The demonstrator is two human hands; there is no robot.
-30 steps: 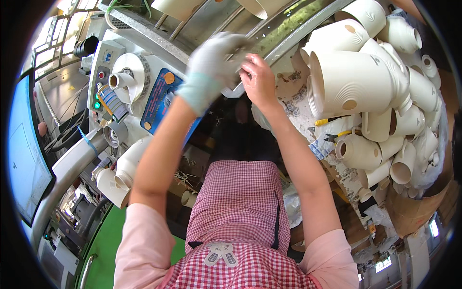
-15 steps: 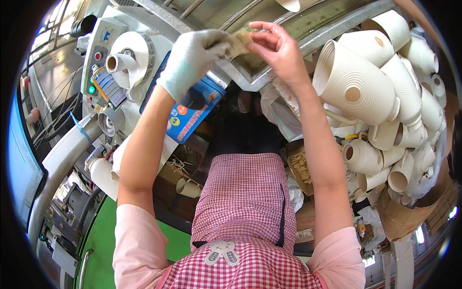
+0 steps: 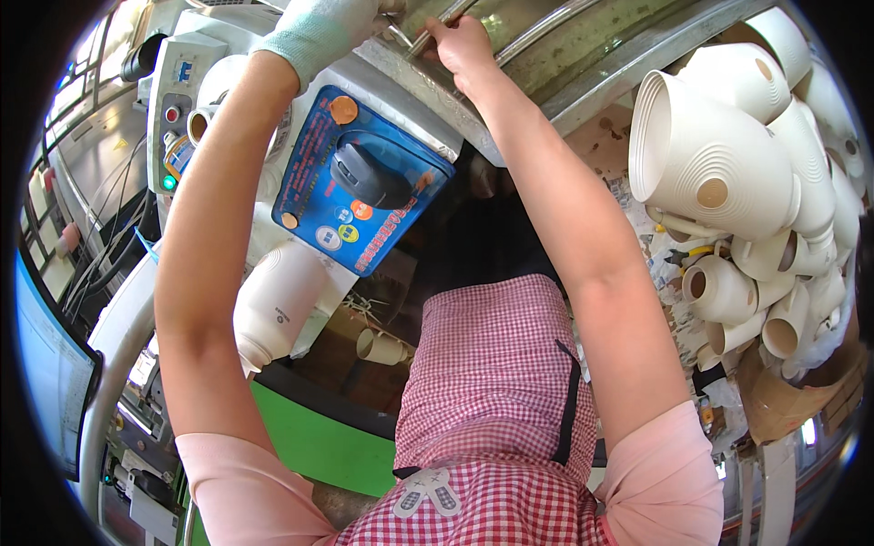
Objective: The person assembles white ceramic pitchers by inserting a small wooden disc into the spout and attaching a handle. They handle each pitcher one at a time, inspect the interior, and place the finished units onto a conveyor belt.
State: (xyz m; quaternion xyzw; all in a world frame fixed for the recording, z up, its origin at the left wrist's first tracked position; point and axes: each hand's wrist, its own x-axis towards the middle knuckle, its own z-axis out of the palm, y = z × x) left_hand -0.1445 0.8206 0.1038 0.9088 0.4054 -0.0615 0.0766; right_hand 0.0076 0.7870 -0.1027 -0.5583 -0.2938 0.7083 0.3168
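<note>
My left hand (image 3: 332, 25), in a white glove with a pale green cuff, reaches to the top edge of the view. Its fingers are mostly cut off or hidden there. My bare right hand (image 3: 464, 53) is just right of it, over a metal trough. Its fingers are curled beside a metal rod (image 3: 446, 23), and whatever they hold is hidden. Below the left hand, a blue mat (image 3: 314, 205) carries a black computer mouse (image 3: 369, 170) and a small round tan piece (image 3: 343, 110).
A pile of cream plastic pipe fittings (image 3: 719, 146) stands at the right above a cardboard box (image 3: 797, 391). At the left are a control box (image 3: 187, 77) with lit buttons, a white bottle-like fitting (image 3: 278, 305) and a screen (image 3: 55, 364). The metal trough's edge (image 3: 610, 82) runs diagonally.
Both hands have moved up and to the left, and are farther away. The small beige piece held between them is out of sight. The mouse and mat are now uncovered.
</note>
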